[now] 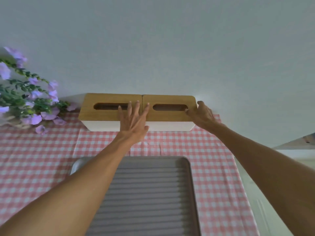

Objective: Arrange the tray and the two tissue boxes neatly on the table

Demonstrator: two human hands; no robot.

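Two white tissue boxes with wooden slotted lids stand end to end against the wall at the table's far edge: the left tissue box (102,101) and the right tissue box (170,99), touching each other. My left hand (134,120) lies flat with spread fingers across the seam between the two lids. My right hand (202,114) grips the right end of the right box, thumb on the lid's far corner. A grey ribbed tray (153,193) lies in front of the boxes, near me, partly under my left forearm.
A pink-and-white checked cloth (42,159) covers the table. Purple flowers with green leaves (25,99) stand at the far left, close to the left box. The pale wall (153,48) rises right behind the boxes. The cloth's right edge (238,167) runs beside the tray.
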